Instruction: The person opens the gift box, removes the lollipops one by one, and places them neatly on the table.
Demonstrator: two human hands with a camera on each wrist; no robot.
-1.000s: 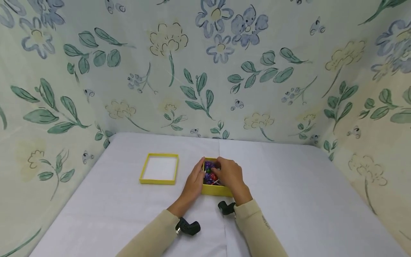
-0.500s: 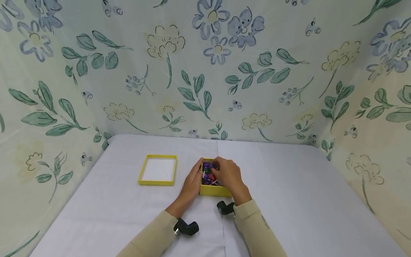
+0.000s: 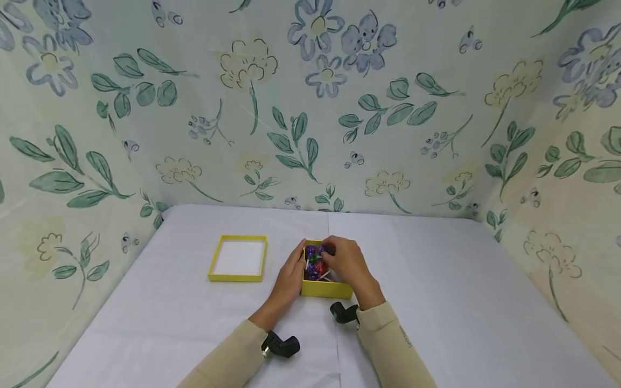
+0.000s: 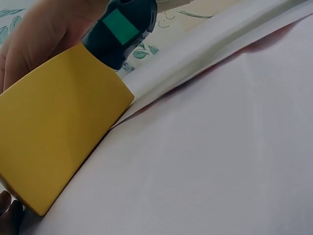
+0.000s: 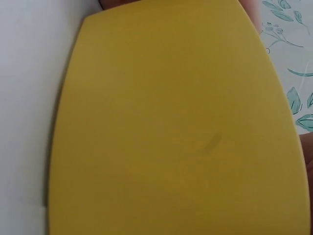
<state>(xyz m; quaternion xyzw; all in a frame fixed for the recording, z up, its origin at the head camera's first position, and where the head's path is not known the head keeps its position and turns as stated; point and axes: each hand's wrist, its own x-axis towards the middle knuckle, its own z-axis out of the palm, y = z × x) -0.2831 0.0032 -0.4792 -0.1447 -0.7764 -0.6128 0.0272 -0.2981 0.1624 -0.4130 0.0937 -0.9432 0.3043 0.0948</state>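
Note:
A yellow box (image 3: 326, 289) holds several lollipops in purple, red and green wrappers, with white sticks showing among them. My left hand (image 3: 289, 276) lies along the box's left wall, its fingers extended and touching the side. Over the right rim reaches my right hand (image 3: 347, 260), its curled thumb and finger at a purple-wrapped lollipop (image 3: 322, 249) near the back of the box; the hand partly hides the contents. In the left wrist view the box wall (image 4: 63, 127) covers most of my left fingers. The right wrist view is filled by the box's plain yellow side (image 5: 176, 117).
A shallow yellow-rimmed lid (image 3: 235, 278) with a white inside lies left of the box. White cloth (image 3: 417, 302) covers the table. Floral fabric (image 3: 301, 108) hangs behind and at both sides. Each wrist carries a dark camera (image 3: 282, 345).
My right hand has shifted slightly, its thumb lifting a little and uncovering more of the lollipops. My left hand stays against the box, and the lid has not moved on the table.

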